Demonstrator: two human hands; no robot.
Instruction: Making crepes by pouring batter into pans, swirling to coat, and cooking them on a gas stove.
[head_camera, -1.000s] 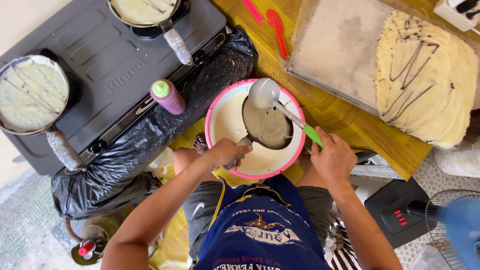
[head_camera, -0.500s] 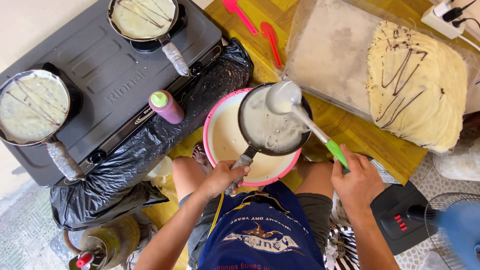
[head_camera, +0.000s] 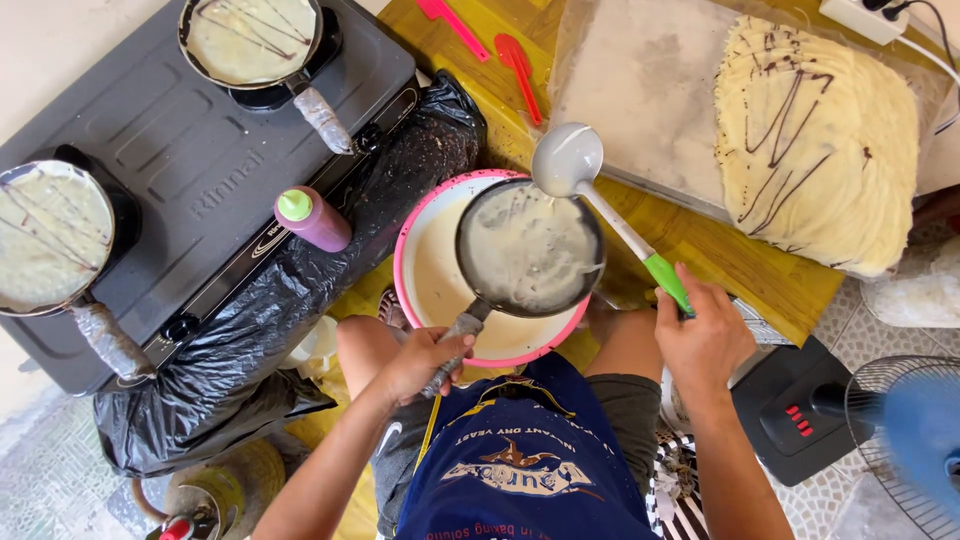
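Head view: the left hand is clenched around the handle of a small pan, which sits at one o'clock from it, batter-coated, over the pink bowl. The right hand grips the green handle of a ladle, whose cup lies at eleven o'clock from it, just beside the pan's far rim. A purple bottle stands at nine o'clock from the bowl.
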